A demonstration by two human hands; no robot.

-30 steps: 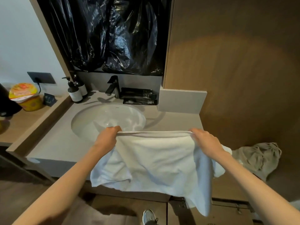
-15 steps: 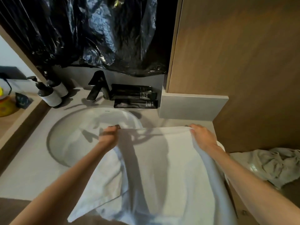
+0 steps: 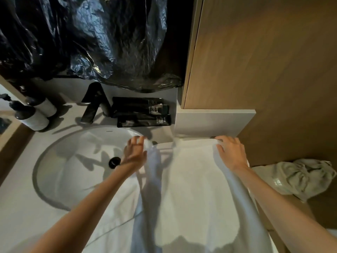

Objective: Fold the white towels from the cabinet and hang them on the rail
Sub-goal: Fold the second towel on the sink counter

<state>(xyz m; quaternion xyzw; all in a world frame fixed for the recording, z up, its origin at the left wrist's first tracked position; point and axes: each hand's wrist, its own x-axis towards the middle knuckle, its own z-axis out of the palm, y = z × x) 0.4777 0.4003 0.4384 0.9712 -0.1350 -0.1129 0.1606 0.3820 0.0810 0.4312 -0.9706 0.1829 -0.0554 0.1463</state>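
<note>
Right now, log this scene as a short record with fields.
towel: white, spread on the counter, left part over the sink
left grip: fingers spread, at the towel's far left corner
right grip: on the far right corner, hold unclear
faucet: black, behind the sink
pump bottles: two, far left
grey cloth: crumpled, right of the towel

Before you, a round white basin [image 3: 63,170] with a dark drain [image 3: 114,162] sits in a grey counter [image 3: 16,207], with a black faucet [image 3: 93,105] behind it, two pump bottles [image 3: 34,115] at the left, black tubes [image 3: 142,112] beside the faucet, crumpled black plastic [image 3: 82,39] above, and a grey-green cloth [image 3: 299,178] bunched at far right.
</note>
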